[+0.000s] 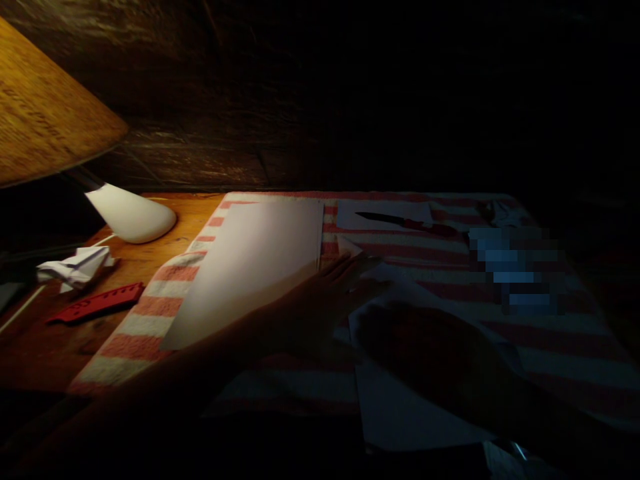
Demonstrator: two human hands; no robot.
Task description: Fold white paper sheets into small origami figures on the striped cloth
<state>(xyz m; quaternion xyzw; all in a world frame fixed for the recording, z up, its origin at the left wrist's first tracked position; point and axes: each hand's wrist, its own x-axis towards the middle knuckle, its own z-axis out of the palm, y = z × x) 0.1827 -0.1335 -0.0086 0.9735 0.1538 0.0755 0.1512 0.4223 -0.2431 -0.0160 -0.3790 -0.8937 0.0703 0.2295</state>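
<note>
The scene is very dark. My left hand [325, 297] reaches in from the lower left, fingers stretched flat on a white sheet of paper [400, 400] lying on a red-and-white striped cloth [550, 360]. My right hand [425, 347] lies over the same sheet in deep shadow; its fingers do not show clearly. A stack of white paper [250, 267] lies just left of my left hand.
A knife [405, 221] with a dark blade rests on paper at the back. A lamp with a white base [131, 213] and wooden shade [45, 113] stands far left. Crumpled paper [75, 265] and a red ruler [97, 301] lie on the wooden table [50, 347].
</note>
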